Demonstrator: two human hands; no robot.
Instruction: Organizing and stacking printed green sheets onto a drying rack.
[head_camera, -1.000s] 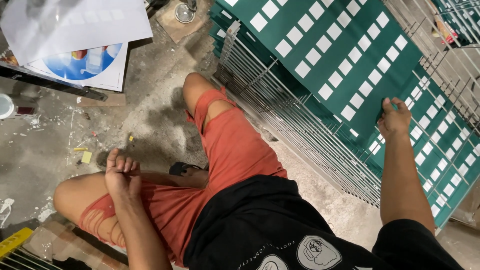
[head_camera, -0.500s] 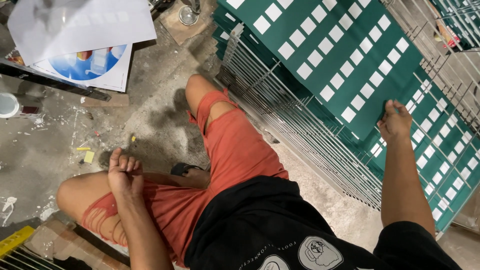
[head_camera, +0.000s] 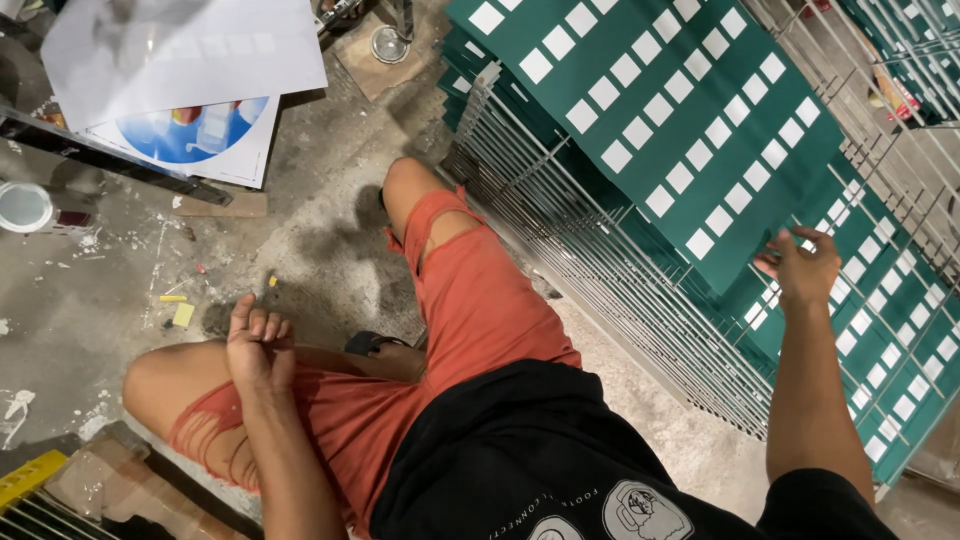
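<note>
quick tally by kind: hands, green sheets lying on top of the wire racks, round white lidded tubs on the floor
Hands: 2, the left hand by the knee, the right hand on the sheet.
Green sheets with white rectangles on top: 1 lying whole; more stacked beneath, uncountable.
Round white lidded tub: 1.
Total: 4.
</note>
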